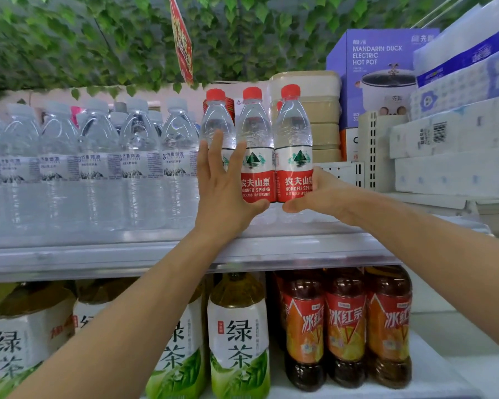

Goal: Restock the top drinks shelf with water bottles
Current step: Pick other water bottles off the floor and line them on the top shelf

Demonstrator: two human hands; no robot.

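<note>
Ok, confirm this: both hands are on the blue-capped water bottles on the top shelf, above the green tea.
Not quite: the head view shows red caps, not blue. The left hand and right hand are on the red-capped water bottles on the top shelf, above the green tea.

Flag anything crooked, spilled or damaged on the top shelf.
Nothing stands out. The three red-capped water bottles stand upright between the left hand and right hand; the white-capped bottles beside them stand upright.

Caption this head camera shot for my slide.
Both hands set red-capped clear plastic water bottles on the top shelf.
</note>
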